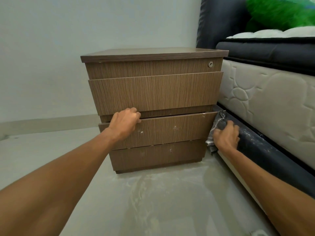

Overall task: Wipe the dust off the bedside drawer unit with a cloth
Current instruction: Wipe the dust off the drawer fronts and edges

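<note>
A brown wood-grain drawer unit (153,92) stands on the floor against the wall, beside the bed. Its third drawer front (170,130) sits slightly pulled out and carries white dust specks. My left hand (125,122) curls its fingers over the top edge of that drawer front. My right hand (225,136) presses a dark grey dusty cloth (215,130) against the unit's right side, in the gap next to the bed frame. A keyhole (211,64) sits in the top drawer's right corner.
A bed with a white quilted mattress (272,103) and a dark dusty frame rail (259,149) runs close along the right. A green pillow (279,12) lies on top. The grey floor (153,201) in front is smeared with white dust. A pale wall stands behind.
</note>
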`<state>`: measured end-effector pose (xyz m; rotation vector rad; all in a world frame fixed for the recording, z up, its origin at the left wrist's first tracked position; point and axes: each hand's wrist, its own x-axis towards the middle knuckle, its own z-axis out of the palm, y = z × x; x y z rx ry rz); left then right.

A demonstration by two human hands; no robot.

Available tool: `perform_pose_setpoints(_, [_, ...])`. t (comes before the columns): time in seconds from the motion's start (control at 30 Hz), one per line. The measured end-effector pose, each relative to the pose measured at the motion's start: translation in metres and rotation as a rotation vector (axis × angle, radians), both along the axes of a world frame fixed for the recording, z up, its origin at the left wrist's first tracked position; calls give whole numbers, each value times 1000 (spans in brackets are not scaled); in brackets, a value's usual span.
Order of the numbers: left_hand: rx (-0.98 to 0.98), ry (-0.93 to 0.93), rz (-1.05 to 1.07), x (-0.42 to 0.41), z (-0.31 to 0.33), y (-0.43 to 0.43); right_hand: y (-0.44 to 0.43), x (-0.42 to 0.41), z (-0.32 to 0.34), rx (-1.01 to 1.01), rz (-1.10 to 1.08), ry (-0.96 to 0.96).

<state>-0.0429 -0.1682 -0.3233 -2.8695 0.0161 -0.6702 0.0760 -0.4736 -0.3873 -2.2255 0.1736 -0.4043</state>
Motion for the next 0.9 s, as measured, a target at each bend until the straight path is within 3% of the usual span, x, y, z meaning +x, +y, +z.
perform_pose_setpoints(0.37, [80,-51,124,18,-9,1,12,0,-6,67,-5,-71])
perform_pose_setpoints(0.57, [145,-95,190,12,-11,5,23,8,4,239,-113,-93])
perform_pose_setpoints(0.7, [47,-150,245,-20,-13,33,44,24,10,565,-154,-76])
perform_pose_setpoints(0.9, [-232,-239,443,-59,-25,87,78,29,5,710,-264,-55])
